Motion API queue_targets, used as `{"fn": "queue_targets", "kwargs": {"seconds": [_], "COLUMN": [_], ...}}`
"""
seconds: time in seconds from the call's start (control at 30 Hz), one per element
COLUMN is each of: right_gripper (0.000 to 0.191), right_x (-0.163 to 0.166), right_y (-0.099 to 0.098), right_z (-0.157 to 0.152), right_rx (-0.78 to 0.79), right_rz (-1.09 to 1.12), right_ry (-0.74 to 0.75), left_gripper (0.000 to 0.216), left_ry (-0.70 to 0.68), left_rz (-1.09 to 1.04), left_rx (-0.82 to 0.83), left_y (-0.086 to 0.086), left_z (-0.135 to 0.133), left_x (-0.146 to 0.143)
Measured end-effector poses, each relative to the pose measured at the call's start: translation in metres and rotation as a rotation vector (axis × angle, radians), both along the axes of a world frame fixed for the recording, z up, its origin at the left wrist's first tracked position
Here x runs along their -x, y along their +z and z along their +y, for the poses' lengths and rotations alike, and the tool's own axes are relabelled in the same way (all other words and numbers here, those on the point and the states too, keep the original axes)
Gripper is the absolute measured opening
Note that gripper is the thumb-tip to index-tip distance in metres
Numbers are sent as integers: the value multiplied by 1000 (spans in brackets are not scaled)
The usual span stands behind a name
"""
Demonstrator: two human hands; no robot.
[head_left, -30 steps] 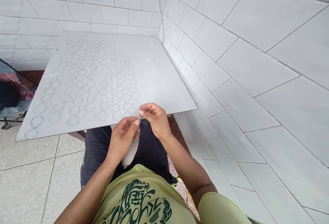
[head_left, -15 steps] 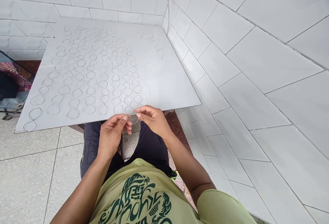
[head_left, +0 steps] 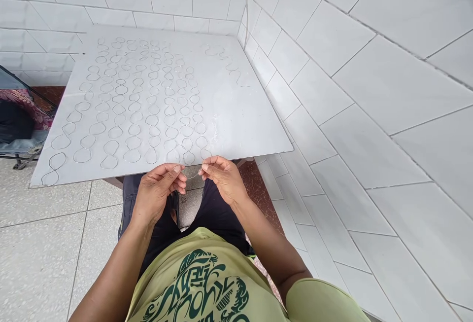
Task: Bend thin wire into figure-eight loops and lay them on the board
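A thin piece of wire point(head_left: 192, 177) curves between my two hands at the near edge of the pale board. My left hand point(head_left: 162, 184) pinches its left end between thumb and fingers. On the other end, the thumb and fingertips of my right hand point(head_left: 221, 176) are closed. Just beyond my fingers, several wire figure-eights point(head_left: 110, 154) lie in rows on the white board point(head_left: 247, 125). The exact shape of the held wire is partly hidden by my fingers.
Several wavy wire pieces point(head_left: 232, 68) lie at the board's far right. White tiled walls point(head_left: 332, 105) border the back and right side. A cable point(head_left: 246, 11) runs down the corner. At the left stands a frame with dark and patterned cloth point(head_left: 22, 115).
My hands have moved slightly apart, the left one leftward and the right one rightward, with the wire still between them. The view has shifted a little.
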State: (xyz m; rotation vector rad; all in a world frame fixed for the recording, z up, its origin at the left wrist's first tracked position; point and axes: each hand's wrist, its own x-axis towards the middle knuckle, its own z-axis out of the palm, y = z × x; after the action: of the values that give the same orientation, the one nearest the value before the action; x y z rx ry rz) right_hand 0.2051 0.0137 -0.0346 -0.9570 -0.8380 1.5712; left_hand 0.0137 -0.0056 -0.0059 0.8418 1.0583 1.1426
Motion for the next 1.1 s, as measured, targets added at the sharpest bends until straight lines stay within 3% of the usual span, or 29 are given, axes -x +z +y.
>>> {"fn": "queue_targets", "kwargs": {"seconds": [0.13,0.23,0.37,0.47,0.53,0.6,0.77,1.1], "right_gripper": [24,23,35,25,16,19,32,35], "right_x": [-12,-26,-39,-38,-36,-34,-34,-16], "right_y": [7,24,55,70,73,71,63,47], "right_z": [2,8,19,30,36,41,42,23], "right_rx": [-71,-220,-698,-1052,-1178,-1250,-1320,-1013], "right_rz": [-162,-369,-749,-1044,-1187,-1276,-1344,-1397], "right_ry": [116,153,255,430,516,566,523,264], "left_gripper": [25,27,26,25,26,27,23,25], "left_ry": [-53,-121,-206,-274,-300,-313,-308,-192], "left_rz": [43,140,290,355,384,398,376,333], "left_rx": [3,15,-6,-25,-20,-5,23,48], "left_y": [4,8,14,17,19,21,15,7], "left_z": [1,0,-2,-3,-3,-4,-9,-23], "left_x": [4,5,3,0,-2,-3,-7,-23]}}
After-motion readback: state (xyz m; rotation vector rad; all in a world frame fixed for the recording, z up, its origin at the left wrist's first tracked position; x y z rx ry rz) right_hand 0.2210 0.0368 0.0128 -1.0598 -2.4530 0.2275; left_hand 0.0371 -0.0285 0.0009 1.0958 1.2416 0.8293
